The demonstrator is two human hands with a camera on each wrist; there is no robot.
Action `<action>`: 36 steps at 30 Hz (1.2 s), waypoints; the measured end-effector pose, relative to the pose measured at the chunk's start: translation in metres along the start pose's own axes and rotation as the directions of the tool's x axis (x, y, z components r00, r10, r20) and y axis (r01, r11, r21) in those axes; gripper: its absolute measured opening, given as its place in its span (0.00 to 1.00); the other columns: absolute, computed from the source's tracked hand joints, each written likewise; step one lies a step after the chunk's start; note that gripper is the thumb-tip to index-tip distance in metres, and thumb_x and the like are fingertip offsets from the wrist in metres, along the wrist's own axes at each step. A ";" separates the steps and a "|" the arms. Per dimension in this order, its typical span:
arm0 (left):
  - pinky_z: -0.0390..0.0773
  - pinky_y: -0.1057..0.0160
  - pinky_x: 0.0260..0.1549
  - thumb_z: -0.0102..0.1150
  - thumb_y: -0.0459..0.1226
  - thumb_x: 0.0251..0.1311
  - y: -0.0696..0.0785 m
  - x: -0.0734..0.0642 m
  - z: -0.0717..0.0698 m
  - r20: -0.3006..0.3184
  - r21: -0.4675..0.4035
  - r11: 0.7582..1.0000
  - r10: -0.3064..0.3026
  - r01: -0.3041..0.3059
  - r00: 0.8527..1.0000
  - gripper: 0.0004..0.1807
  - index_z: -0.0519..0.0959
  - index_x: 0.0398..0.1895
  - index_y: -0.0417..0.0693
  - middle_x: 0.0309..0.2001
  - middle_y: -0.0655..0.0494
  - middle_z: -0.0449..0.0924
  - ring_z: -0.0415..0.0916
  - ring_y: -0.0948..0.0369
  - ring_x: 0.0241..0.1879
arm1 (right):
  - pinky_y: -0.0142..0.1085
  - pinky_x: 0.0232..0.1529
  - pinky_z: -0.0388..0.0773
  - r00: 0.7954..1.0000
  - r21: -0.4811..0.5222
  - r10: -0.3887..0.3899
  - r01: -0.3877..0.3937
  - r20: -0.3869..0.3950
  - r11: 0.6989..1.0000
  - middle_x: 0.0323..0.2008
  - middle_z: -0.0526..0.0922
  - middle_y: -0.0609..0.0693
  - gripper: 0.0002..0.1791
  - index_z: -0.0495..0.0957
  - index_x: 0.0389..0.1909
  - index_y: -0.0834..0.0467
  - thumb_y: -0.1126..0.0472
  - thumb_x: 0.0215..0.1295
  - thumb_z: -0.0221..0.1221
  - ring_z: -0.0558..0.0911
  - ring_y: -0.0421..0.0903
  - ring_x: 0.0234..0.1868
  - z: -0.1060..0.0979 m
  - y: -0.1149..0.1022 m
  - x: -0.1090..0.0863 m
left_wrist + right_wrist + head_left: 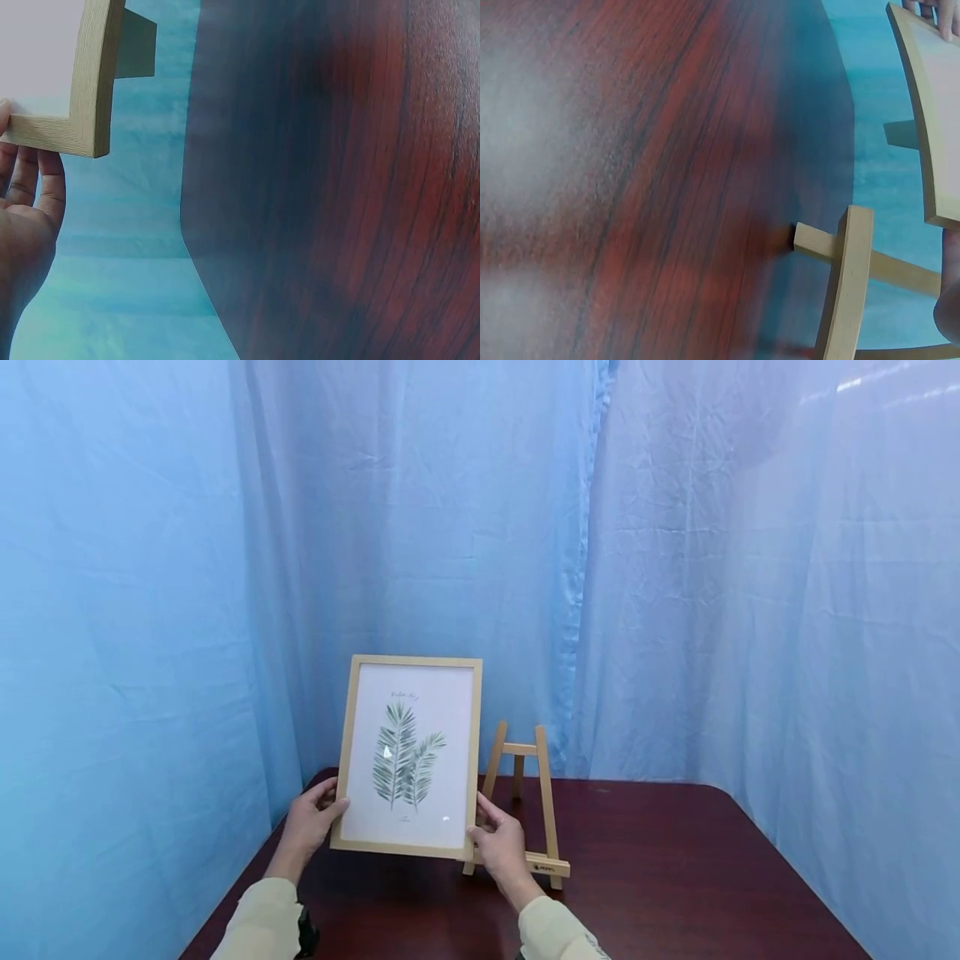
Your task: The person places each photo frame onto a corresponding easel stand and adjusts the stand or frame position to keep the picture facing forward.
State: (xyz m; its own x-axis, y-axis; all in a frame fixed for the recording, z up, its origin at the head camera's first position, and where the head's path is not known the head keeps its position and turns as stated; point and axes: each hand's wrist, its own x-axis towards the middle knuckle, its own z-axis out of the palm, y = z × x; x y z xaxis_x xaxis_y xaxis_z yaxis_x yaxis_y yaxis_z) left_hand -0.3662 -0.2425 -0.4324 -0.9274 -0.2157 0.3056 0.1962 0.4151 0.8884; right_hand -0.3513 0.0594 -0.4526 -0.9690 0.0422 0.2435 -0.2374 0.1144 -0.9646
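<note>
Both hands hold up a picture frame (411, 843) with a light wood border and a print of two green palm leaves. My left hand (306, 825) grips its lower left edge, thumb on the front and fingers behind. At the lower right edge, my right hand (504, 847) pinches the border the same way. The left wrist view shows the frame's corner (90, 135) raised above the table, with a dark stand flap (137, 46) jutting from its back. Just right of the frame stands a small wooden easel (549, 802), partly hidden by the right hand and the frame.
The easel's ledge (847, 277) and one leg show in the right wrist view, below the frame. A dark red wood-grain table (660, 860) lies beneath everything. Light blue curtains (465, 527) hang behind the table and along both sides.
</note>
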 end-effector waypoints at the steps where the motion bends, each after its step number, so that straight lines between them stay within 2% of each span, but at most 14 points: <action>1: 0.78 0.64 0.42 0.59 0.29 0.67 0.000 0.000 0.001 0.000 0.001 1.000 0.003 -0.003 1.000 0.26 0.69 0.66 0.30 0.55 0.33 0.76 0.74 0.46 0.50 | 0.35 0.34 0.79 1.000 -0.007 -0.005 0.005 -0.008 1.000 0.57 0.79 0.60 0.32 0.72 0.68 0.56 0.74 0.61 0.61 0.80 0.46 0.41 -0.001 0.000 0.000; 6: 0.77 0.66 0.40 0.59 0.29 0.66 0.003 0.001 0.006 -0.013 -0.005 1.000 0.026 -0.026 1.000 0.25 0.70 0.65 0.30 0.53 0.34 0.77 0.74 0.47 0.49 | 0.33 0.34 0.80 0.998 -0.042 -0.050 0.048 -0.034 0.998 0.55 0.81 0.60 0.32 0.73 0.67 0.58 0.74 0.61 0.62 0.81 0.49 0.43 -0.006 0.000 0.001; 13: 0.77 0.63 0.43 0.60 0.28 0.65 0.007 0.002 0.015 -0.029 -0.014 0.999 0.050 -0.051 0.998 0.24 0.71 0.64 0.30 0.52 0.34 0.78 0.75 0.47 0.49 | 0.35 0.39 0.82 0.996 -0.065 -0.069 0.066 -0.048 0.996 0.56 0.80 0.60 0.31 0.72 0.68 0.57 0.73 0.62 0.62 0.82 0.52 0.48 -0.013 -0.001 0.002; 18: 0.77 0.66 0.42 0.61 0.27 0.64 0.008 0.003 0.020 -0.040 -0.025 0.998 0.058 -0.059 0.997 0.24 0.73 0.63 0.30 0.51 0.35 0.78 0.74 0.48 0.48 | 0.33 0.38 0.81 0.995 -0.064 -0.088 0.085 -0.049 0.994 0.54 0.80 0.60 0.31 0.72 0.68 0.58 0.74 0.62 0.62 0.82 0.53 0.47 -0.018 0.001 0.003; 25: 0.78 0.59 0.44 0.61 0.27 0.63 0.012 0.003 0.027 -0.037 -0.035 0.996 0.082 -0.083 0.996 0.24 0.72 0.63 0.29 0.50 0.35 0.78 0.74 0.47 0.48 | 0.36 0.38 0.82 0.992 -0.067 -0.114 0.110 -0.056 0.992 0.53 0.81 0.61 0.31 0.71 0.68 0.61 0.74 0.61 0.61 0.83 0.52 0.45 -0.026 0.002 0.005; 29: 0.78 0.62 0.44 0.62 0.27 0.63 0.013 0.003 0.032 -0.026 -0.057 0.995 0.083 -0.085 0.996 0.25 0.72 0.64 0.30 0.51 0.35 0.79 0.75 0.48 0.48 | 0.37 0.39 0.82 0.989 -0.065 -0.131 0.127 -0.067 0.990 0.52 0.81 0.62 0.31 0.71 0.67 0.64 0.75 0.61 0.60 0.83 0.52 0.44 -0.031 0.002 0.006; 36: 0.77 0.65 0.41 0.61 0.26 0.62 0.020 0.001 0.040 -0.025 -0.077 0.991 0.106 -0.108 0.994 0.25 0.72 0.63 0.28 0.49 0.35 0.79 0.75 0.49 0.46 | 0.37 0.41 0.82 0.988 -0.063 -0.136 0.132 -0.071 0.989 0.51 0.81 0.64 0.31 0.72 0.65 0.66 0.77 0.59 0.61 0.83 0.57 0.47 -0.042 0.002 0.008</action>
State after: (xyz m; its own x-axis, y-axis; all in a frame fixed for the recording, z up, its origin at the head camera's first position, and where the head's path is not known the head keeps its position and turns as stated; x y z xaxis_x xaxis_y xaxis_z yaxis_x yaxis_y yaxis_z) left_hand -0.3760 -0.1994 -0.4279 -0.8931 -0.1923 0.4067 0.3189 0.3669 0.8739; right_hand -0.3561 0.1017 -0.4479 -0.9203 0.0966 0.3792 -0.3584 0.1810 -0.9159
